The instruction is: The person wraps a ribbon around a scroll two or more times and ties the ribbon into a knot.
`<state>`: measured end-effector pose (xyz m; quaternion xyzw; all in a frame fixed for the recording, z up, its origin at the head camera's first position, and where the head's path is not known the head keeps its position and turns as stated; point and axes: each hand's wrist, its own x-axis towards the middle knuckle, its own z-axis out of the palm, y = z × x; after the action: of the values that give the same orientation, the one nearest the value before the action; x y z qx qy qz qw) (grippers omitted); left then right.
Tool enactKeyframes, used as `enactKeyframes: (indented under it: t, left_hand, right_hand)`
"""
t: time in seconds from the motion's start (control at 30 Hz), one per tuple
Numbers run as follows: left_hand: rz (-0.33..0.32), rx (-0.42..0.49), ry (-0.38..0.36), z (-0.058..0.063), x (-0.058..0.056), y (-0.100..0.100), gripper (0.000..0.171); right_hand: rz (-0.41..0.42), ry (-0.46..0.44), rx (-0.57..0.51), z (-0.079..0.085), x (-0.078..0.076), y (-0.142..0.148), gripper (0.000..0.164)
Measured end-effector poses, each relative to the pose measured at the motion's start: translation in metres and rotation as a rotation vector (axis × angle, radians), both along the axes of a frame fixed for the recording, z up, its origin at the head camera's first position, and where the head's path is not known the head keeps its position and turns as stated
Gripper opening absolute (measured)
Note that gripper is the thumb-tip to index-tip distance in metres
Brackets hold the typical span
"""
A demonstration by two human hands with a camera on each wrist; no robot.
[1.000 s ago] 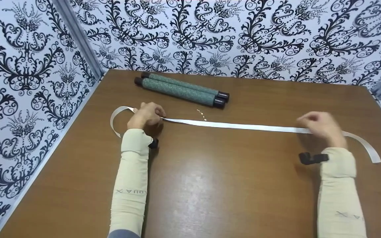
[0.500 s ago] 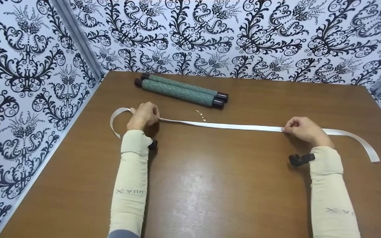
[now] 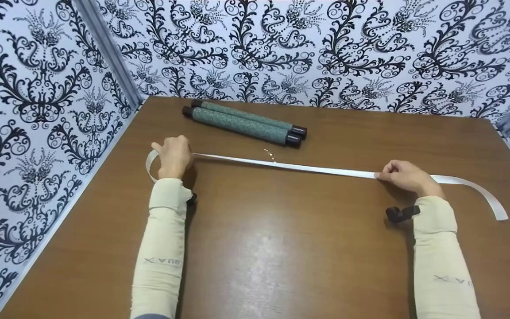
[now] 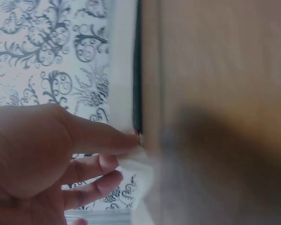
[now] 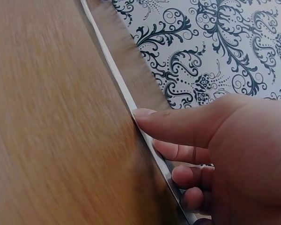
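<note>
White ribbon (image 3: 303, 168), head view: runs straight between left hand (image 3: 174, 157) and right hand (image 3: 410, 178), fingers of both clamped on it, ends curving outside them. Two green tubes (image 3: 241, 125) farther back than the fingers. Left wrist: I see ribbon bunched at thumb tip. Right wrist: it's pinched at thumb, running past fingertips (image 5: 180, 176).

The ribbon (image 3: 317, 169) is running across the table (image 3: 259, 248) between my left hand (image 3: 174, 156) and right hand (image 3: 407, 177), ends trailing beyond both. Two rods (image 3: 239, 126) are lying side by side behind it, the wall (image 3: 281, 48) standing behind them.
</note>
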<state>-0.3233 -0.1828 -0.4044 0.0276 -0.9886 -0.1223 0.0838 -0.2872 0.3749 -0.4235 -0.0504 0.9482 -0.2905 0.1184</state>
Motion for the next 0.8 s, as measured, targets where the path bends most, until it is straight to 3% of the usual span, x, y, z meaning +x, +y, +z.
enactKeyframes:
  t: [0.2,0.4,0.53,0.8]
  left_hand:
    - [0.052,-0.084,0.118,-0.007,0.000,-0.017,0.012]
    - [0.111,-0.155,0.158,-0.007,0.002,-0.036,0.020]
    - [0.160,-0.175,0.121,-0.003,0.004,-0.050,0.021]
    - [0.318,-0.184,-0.010,0.007,0.004,-0.079,0.024]
  right_hand:
    - [0.010,-0.022,0.012,0.000,-0.002,0.003,0.033]
    - [0.001,-0.039,-0.015,0.000,-0.004,0.003,0.033]
    - [-0.001,-0.046,-0.015,0.001,-0.005,0.003,0.033]
    - [-0.010,-0.086,-0.004,0.005,-0.004,0.003,0.036]
